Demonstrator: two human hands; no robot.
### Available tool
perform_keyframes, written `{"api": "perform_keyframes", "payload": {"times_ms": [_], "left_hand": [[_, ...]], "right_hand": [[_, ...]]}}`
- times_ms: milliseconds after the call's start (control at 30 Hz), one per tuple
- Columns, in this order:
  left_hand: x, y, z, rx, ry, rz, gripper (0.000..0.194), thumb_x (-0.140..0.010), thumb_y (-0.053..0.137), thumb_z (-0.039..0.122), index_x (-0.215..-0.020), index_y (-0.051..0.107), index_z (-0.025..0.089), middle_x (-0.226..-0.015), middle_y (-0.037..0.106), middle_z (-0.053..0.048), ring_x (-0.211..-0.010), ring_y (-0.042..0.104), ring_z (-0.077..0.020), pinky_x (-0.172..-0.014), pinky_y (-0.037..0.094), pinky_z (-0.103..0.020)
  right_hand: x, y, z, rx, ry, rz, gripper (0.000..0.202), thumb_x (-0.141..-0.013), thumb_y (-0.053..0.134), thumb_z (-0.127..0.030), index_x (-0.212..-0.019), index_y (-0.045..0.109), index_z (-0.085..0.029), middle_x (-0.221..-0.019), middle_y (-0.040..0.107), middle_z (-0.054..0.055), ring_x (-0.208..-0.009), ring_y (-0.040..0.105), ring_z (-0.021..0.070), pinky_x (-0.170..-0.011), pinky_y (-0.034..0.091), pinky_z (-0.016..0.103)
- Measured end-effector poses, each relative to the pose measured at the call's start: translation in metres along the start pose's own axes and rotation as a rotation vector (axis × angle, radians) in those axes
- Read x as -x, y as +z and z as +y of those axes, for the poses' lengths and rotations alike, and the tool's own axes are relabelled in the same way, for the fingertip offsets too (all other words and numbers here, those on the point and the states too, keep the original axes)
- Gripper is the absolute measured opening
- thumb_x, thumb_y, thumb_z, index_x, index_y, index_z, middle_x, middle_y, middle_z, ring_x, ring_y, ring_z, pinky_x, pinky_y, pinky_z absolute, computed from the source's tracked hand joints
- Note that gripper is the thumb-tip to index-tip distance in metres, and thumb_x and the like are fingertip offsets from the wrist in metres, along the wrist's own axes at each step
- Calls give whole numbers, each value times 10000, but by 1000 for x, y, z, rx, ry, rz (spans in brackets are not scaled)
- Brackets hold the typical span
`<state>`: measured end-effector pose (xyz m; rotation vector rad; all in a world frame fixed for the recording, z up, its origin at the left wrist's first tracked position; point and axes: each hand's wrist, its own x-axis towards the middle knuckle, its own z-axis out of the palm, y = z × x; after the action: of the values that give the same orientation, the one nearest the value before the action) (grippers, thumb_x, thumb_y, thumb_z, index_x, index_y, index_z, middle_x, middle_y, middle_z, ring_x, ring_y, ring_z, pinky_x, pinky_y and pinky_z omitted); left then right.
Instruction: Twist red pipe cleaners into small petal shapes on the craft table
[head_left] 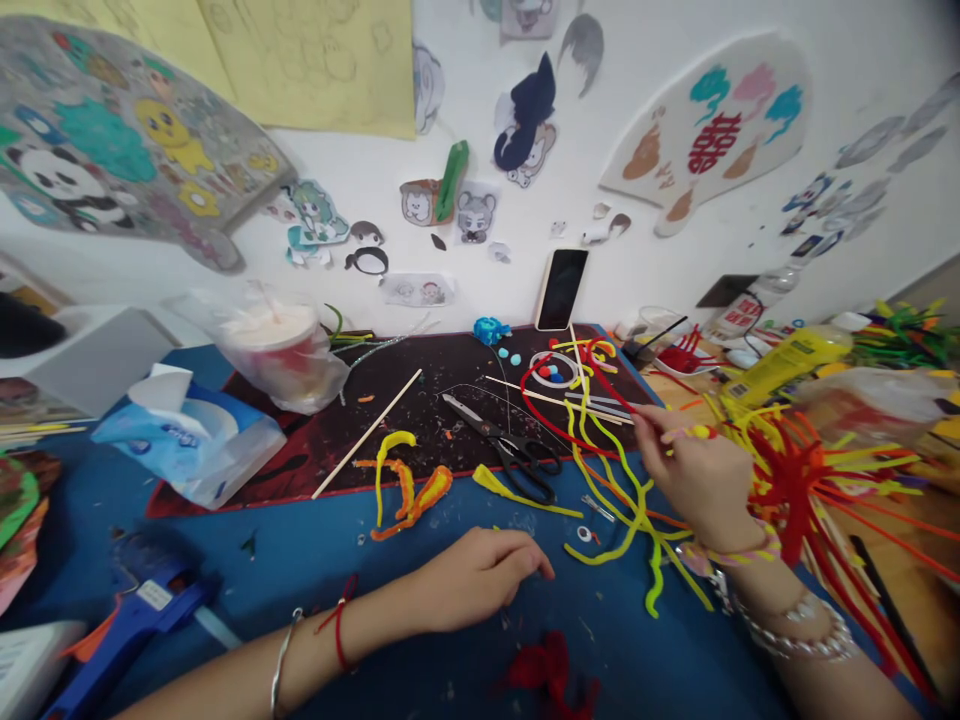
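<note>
My right hand (697, 470) pinches the end of a red pipe cleaner (555, 425) between thumb and fingers, over the right side of the table; the stem loops away to the left. A ring with a yellow and red piece sits on one finger. Below it lie several yellow pipe cleaners (641, 510). My left hand (480, 575) rests on the blue mat with its fingers curled together, and nothing shows in them. Close by are a yellow shaped piece (517, 490), orange fuzzy pieces (427, 495), black-handled scissors (506, 440) and a googly eye (584, 534). Red fuzzy material (551, 670) lies in front, blurred.
A blue glue gun (146, 610), a tissue pack (187, 435) and a bagged cup (274, 350) stand left. A phone (562, 290) leans on the wall. At right are a yellow bottle (787, 365) and a bundle of red and yellow pipe cleaners (799, 470).
</note>
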<state>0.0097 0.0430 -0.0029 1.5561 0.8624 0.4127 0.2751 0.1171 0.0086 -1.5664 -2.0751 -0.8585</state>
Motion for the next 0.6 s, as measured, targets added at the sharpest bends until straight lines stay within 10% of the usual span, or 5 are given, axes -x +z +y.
{"api": "perform_keyframes", "payload": {"times_ms": [267,600], "left_hand": [[-9,-9,0,541,0,194,415,-846,396,416,-1161,442,151,-566,345,65,-438,245,-53,-408,200,-187],[-10,-38,4,578,126,597,267,-842,437,386,-766,510,140,-660,419,19,-561,393,-66,-532,338,-201]], "right_hand": [[13,-16,-40,-431,-725,45,203,-855,461,-197,-1039,542,-173,-545,499,-26,-494,421,109,-504,275,273],[17,-26,-72,-534,-886,-53,175,-851,452,-221,-964,569,-157,-542,450,-32,-490,399,104,-473,269,272]]}}
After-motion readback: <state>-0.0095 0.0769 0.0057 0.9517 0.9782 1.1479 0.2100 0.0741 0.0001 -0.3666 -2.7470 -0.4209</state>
